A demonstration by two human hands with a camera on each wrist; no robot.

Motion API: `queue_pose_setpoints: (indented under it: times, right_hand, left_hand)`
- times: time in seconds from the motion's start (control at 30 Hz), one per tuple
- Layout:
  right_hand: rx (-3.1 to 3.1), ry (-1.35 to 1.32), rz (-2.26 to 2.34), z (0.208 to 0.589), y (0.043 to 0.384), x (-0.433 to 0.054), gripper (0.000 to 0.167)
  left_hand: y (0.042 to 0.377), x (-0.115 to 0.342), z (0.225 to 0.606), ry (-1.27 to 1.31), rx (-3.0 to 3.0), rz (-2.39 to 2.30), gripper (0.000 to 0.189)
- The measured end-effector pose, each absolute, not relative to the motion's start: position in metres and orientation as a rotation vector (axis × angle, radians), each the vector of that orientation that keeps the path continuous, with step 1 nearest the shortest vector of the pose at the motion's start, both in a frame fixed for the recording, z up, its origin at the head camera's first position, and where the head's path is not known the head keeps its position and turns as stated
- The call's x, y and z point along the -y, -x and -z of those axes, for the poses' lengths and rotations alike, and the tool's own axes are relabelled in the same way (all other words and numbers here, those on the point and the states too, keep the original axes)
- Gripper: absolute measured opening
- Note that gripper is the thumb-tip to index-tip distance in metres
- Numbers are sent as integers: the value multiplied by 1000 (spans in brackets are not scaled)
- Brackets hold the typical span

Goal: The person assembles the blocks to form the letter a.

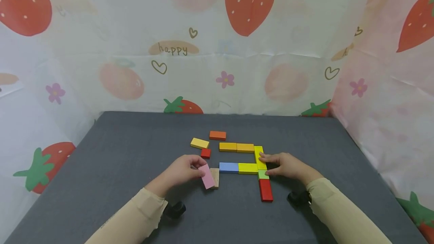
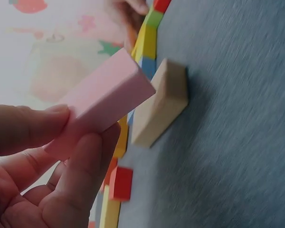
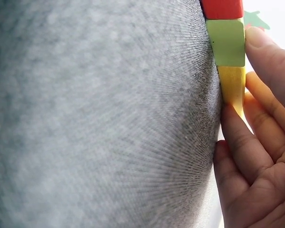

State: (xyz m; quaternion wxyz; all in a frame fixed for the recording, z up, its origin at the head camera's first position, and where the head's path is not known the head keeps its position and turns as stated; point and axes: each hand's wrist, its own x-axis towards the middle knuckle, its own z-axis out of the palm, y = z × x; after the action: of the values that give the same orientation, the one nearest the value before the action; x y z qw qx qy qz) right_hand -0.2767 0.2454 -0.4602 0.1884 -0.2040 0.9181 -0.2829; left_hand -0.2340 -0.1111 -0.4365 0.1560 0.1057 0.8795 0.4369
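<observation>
My left hand point(image 1: 184, 170) pinches a pink wooden block point(image 1: 206, 176) between thumb and fingers, tilted above the table. Just beyond it, partly covered in the head view, lies a plain wood-coloured block point(image 2: 161, 104). My right hand point(image 1: 289, 166) rests its fingers against the lengthwise yellow block point(image 1: 259, 155), its thumb at the small green block point(image 3: 226, 42). A long red block point(image 1: 266, 191) continues that column toward me. Leftward from the column runs a row with a yellow block point(image 1: 248, 168) and a blue block point(image 1: 228, 167).
Farther back, two amber blocks point(image 1: 236, 147) form another row meeting the column's top. An orange block point(image 1: 217, 135), a pale yellow block point(image 1: 199, 143) and a small red block point(image 1: 205, 153) lie loose to the left. The grey table point(image 1: 135, 138) ends at a strawberry-print curtain point(image 1: 217, 86).
</observation>
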Motion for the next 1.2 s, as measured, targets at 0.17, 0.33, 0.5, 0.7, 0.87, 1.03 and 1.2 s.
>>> queue_pose_setpoints:
  times: [0.17,0.33,0.5,0.7,0.87,1.03,1.2]
  right_hand:
    - [-2590,595,780,460,277,-246,61]
    - [-2591,610,775,460,278,-247,62]
    - [-2583,587,784,461,277,-246,61]
    - [-2575,586,802,462,277,-246,61]
    - [-2575,589,806,463,277,-246,62]
    - [-2575,569,816,463,278,-246,61]
    - [-2578,568,811,460,277,-245,61]
  left_hand:
    - [227,104,439,-395,-2485,-1197,16]
    - [222,98,444,-433,-2465,-1167,16]
    - [219,95,447,-431,-2431,-1174,15]
    - [213,95,449,-404,-2412,-1148,16]
    - [209,96,449,-344,-2428,-1103,17]
    - [202,96,449,-310,-2431,-1035,18]
    - [201,95,453,-355,-2465,-1022,20]
